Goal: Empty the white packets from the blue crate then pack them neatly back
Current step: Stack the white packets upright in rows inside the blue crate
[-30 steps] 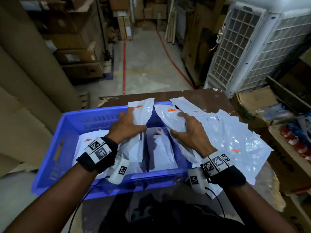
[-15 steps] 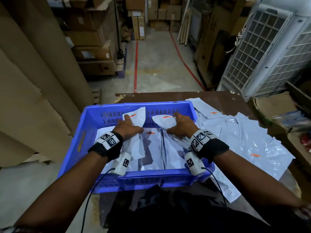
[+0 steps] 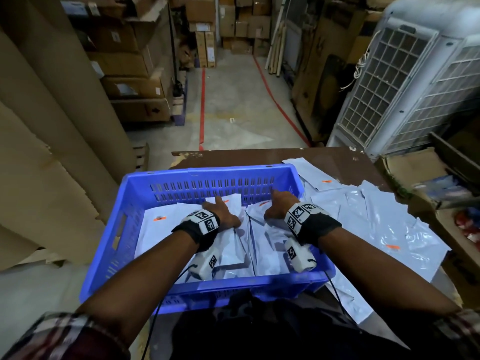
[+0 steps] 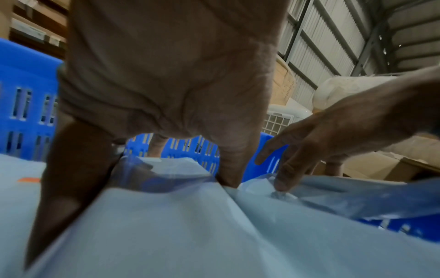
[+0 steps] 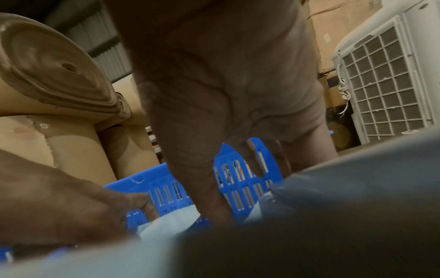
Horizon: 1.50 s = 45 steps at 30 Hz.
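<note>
The blue crate [image 3: 220, 175] sits on the near left of the brown table [image 3: 259, 155], with several white packets [image 3: 166, 229] laid inside. My left hand [image 3: 220, 206] presses flat on a packet in the middle of the crate, fingers spread and straight. My right hand [image 3: 279, 203] presses on the packet beside it, near the crate's far right corner. In the left wrist view the left hand [image 4: 157, 148] bears down on a white packet [image 4: 190, 225], and the right hand [image 4: 321, 135] touches the neighbouring one. More white packets [image 3: 376, 216] lie spread on the table right of the crate.
Tall brown cardboard rolls [image 3: 52, 100] stand close on the left. A white air cooler [image 3: 402, 74] stands beyond the table's right corner. Open cardboard boxes [image 3: 415, 167] with goods sit at the right edge. Stacked cartons line the aisle behind.
Both hands have lowered two packets they held upright into the crate and now press them flat. The view has shifted so the crate sits more central.
</note>
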{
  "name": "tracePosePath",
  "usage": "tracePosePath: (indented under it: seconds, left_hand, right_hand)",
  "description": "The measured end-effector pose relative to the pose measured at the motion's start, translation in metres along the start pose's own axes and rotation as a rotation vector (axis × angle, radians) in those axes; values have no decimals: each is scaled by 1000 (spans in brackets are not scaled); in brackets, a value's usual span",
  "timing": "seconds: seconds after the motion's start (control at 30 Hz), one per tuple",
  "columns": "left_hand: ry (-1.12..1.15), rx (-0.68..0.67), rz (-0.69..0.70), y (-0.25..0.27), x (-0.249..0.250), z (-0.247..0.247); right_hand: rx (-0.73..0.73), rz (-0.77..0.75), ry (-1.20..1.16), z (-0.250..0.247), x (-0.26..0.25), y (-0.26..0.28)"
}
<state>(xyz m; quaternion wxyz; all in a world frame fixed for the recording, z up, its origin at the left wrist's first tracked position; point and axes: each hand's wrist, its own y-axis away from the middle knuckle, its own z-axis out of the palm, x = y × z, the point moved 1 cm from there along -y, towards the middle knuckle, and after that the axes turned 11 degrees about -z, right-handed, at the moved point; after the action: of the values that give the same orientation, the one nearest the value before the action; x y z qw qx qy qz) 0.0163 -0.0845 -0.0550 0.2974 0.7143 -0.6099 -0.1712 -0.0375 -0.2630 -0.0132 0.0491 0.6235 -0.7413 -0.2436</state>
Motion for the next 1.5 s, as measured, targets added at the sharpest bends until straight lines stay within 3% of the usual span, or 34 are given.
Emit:
tracePosePath:
  seconds: [0.27,0.43,0.63,0.77,0.87,0.93,1.03,1.23,1.37,1.5]
  left_hand:
    - [-34,-39,-25,-6,-3,15]
    - [-142,-40,16,-7,-3,13]
    - [-353,112,153,6,7,9]
    - [-448,29,227,8,13,11]
    - [-482,54,286,5,10,18]
    - [-556,-11,315,-1,5,25]
    - [-631,-91,321,-14,-3,33]
    - [-594,-80,334,-19,-13,49]
    - [-594,-59,326,-9,-7,54]
    - [-618,-29,346,0,-3,51]
  right_hand:
    - [-238,-56,55,-3,6,-2]
    - [-202,-93,87,-11,-1,-8]
    - [-258,-146,54,-16,-7,-11]
    - [-318,-165,30,-2,-10,-15]
    - [-345,-193,208,17,-15,-15]
    - [-357,-207,323,35,-11,-17]
    - [-389,-195,317,53,-5,-20]
    - [-422,-192,341,53,-1,-14]
    - [-338,-292,426,62,9,-7]
    - [-319,-248,347,63,7,-10]
